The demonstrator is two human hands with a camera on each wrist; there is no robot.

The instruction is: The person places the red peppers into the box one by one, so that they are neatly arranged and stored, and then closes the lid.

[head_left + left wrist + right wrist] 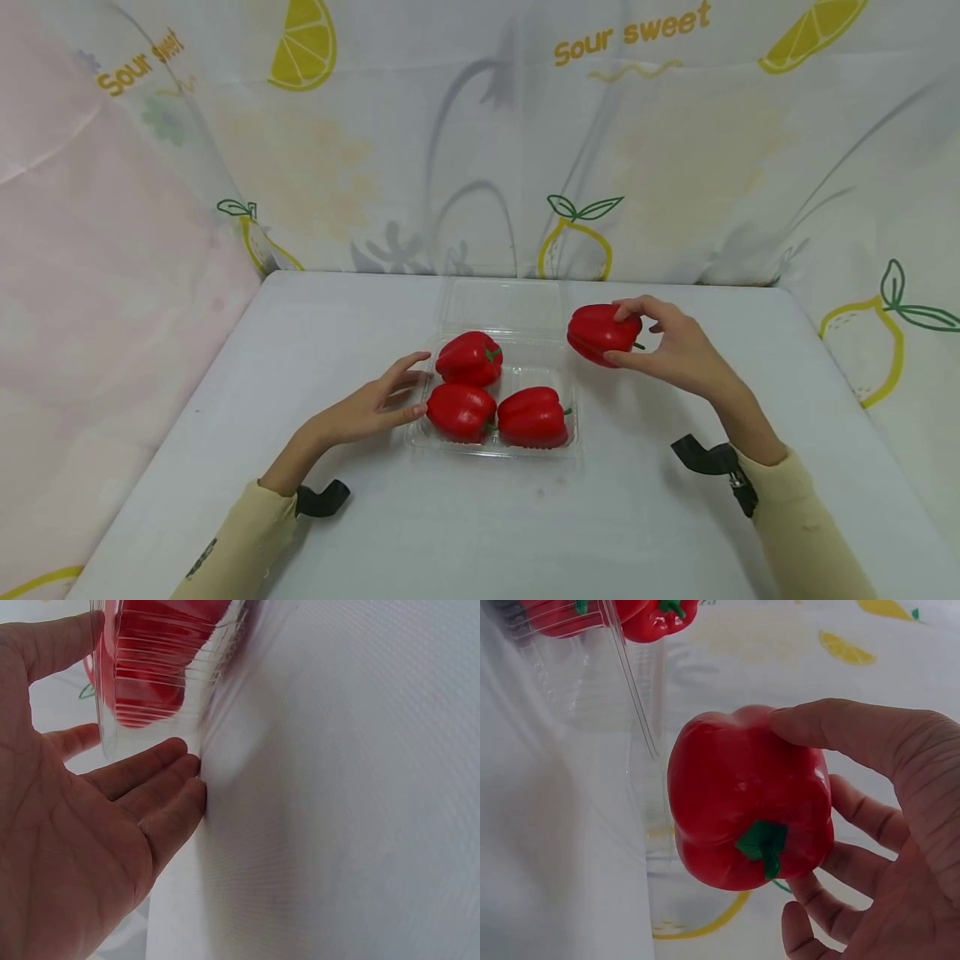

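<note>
In my right hand [672,350] is a red bell pepper [742,795] with a green stem, pinched between thumb and fingers. It hangs just right of a clear plastic clamshell box [566,375], whose lid [502,306] lies folded back behind it. Three more red bell peppers sit in the box: one at back left [467,357], one at front left [459,414] and one at front right [532,418]. My left hand [367,410] is at the left side of the box, its fingers spread and thumb at the rim. In the left wrist view those fingers [161,769] are extended beside the ribbed wall.
A white table [480,525] carries the box near its middle. Behind it hangs a pale curtain [465,125] printed with lemons and lettering. Black straps [322,500] stick out at both wrists.
</note>
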